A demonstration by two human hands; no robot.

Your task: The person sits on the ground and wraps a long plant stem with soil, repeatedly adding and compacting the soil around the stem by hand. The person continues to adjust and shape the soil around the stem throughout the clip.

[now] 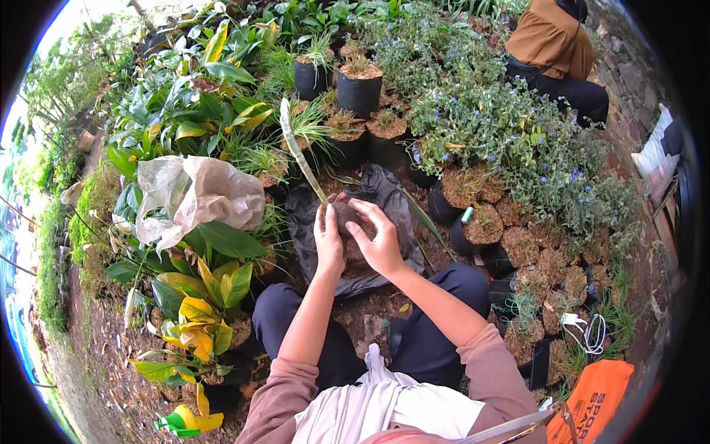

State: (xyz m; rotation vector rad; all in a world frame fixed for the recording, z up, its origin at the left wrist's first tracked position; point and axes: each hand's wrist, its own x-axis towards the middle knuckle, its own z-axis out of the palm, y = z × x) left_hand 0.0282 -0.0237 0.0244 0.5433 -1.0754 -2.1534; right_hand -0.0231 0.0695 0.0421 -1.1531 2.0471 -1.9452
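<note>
My left hand [331,238] and my right hand [378,238] cup a round clump of dark soil [350,219] between them. A single long, pale-mottled leaf [300,150] rises from the clump at my left fingertips and leans up to the left. Beneath the hands, a black plastic sheet or bag [299,222] lies spread on the ground between my knees, with dark soil on it. A long green leaf [430,225] lies to the right of my hands, across the plastic's edge.
Black potted plants [359,94] stand ahead and to the right. A crumpled translucent plastic bag [199,194] rests on leafy plants at left. At lower right are a white cable [593,333], a phone [539,363] and an orange bag [591,399]. Another person [549,44] sits at upper right.
</note>
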